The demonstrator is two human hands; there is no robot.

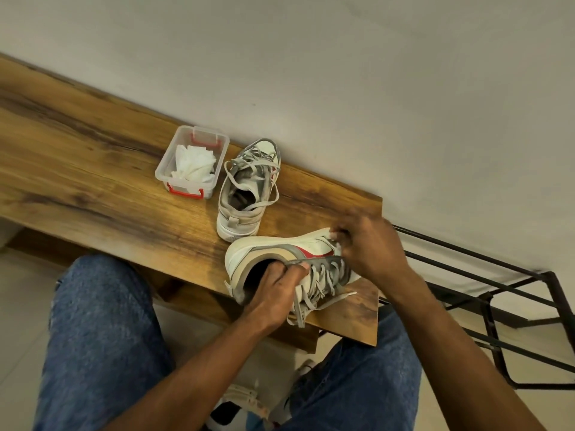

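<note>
Probably a home hallway: wooden bench (93,169) against plain wall (342,73), black metal rack (495,331), tiled floor (18,290).

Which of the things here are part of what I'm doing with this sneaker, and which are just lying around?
In the job:
- red-striped sneaker, tipped on its side
- left hand gripping its opening
- right hand, blurred, at its toe
- probably the clear box of white tissues
- probably the second sneaker, untouched

Lying about:
- black metal rack
- footwear on the floor

One head-worn wide-angle view, close, steeply downward onto the wooden bench (93,169) against the wall (373,88).
</note>
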